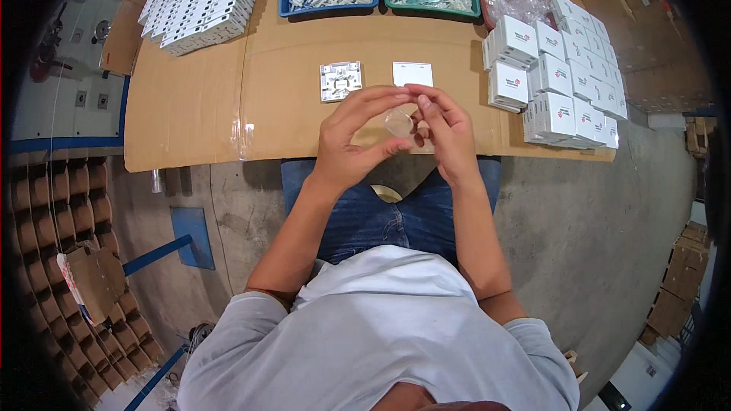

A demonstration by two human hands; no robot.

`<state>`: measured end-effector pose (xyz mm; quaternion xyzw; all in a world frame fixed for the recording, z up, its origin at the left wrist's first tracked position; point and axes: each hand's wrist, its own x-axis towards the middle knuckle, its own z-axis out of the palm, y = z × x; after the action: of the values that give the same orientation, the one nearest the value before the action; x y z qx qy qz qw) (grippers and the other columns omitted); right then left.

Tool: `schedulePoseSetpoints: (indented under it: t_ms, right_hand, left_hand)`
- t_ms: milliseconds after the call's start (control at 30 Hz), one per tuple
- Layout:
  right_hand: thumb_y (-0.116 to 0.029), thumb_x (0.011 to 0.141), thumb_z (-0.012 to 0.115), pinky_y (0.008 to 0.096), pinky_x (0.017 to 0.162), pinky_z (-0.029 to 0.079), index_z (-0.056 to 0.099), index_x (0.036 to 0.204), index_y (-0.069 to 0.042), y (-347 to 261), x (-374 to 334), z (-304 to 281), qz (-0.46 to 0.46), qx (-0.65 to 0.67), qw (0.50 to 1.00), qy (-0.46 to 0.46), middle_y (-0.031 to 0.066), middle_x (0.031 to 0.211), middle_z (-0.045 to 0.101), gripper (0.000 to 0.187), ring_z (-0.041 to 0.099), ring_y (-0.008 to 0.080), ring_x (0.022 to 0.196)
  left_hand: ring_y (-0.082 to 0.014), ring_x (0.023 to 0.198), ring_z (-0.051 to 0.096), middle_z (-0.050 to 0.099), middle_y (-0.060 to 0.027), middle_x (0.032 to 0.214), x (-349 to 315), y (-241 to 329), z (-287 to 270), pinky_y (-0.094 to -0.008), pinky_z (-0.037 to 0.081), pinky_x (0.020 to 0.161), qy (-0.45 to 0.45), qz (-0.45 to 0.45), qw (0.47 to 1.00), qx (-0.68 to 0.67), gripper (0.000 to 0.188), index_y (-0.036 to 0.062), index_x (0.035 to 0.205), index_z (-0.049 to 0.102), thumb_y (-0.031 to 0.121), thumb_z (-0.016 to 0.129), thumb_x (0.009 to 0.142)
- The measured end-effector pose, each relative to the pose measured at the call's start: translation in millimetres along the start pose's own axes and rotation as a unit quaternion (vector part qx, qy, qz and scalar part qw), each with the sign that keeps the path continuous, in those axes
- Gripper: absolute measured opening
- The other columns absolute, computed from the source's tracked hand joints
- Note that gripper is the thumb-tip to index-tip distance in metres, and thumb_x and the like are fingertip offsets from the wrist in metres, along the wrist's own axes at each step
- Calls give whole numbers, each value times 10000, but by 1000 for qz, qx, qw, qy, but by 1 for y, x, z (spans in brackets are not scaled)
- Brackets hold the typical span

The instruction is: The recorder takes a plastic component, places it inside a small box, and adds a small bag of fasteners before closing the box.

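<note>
Two hands meet over the near edge of the desk [282, 118], a small clear plastic piece [397, 122] between them.
The left hand [344, 131] is widely curved, thumb well apart from its fingers, whose tips meet those of the right hand [455, 137]; the right's thumb and fingers are bent close together, but whether they pinch the plastic, and whether it is film or a bag, I cannot tell. Good handling here likely means a light fingertip hold at the rim, since thin plastic may crease or slip, and keeping it over the desk rather than the lap. The white frame with a round opening [340, 81] and the plain white cover plate [413, 74] lie just beyond the fingers, so lifting the wrists slightly should avoid nudging them.
</note>
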<state>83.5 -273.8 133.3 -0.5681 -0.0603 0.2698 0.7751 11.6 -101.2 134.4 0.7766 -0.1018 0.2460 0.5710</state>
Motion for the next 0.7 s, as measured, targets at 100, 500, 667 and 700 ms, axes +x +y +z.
schedulePoseSetpoints:
  t_ms: [100,500,667,700]
  right_hand:
    - [-215,1022,638,197,565,452,681,1198,-74,14,1,-4,79,116,989,-53,8,943,682,230,598,67,739]
    - [-251,1020,643,171,471,391,640,1239,-54,27,9,4,80,175,978,-77,18,916,658,295,538,43,639]
    - [-237,1016,649,173,470,373,641,1214,-53,34,7,-6,153,230,953,-124,38,941,652,271,519,49,622]
    - [-228,1013,655,176,475,375,641,1206,-48,37,8,-9,157,238,946,-153,44,951,653,265,522,53,620]
  left_hand:
    - [-282,1189,646,690,-119,1270,3,6,5,-386,519,1000,10,25,999,-17,556,52,1237,710,217,879,734]
    - [-302,1184,650,690,-168,1236,-2,4,5,-400,507,1012,16,29,998,-46,596,-8,1236,694,304,868,760]
    - [-294,1181,659,711,-145,1223,2,1,3,-374,528,995,48,43,996,-55,588,-7,1249,677,190,886,736]
    - [-294,1181,659,711,-145,1223,3,1,3,-374,528,995,50,42,996,-54,588,-7,1249,677,190,886,736]
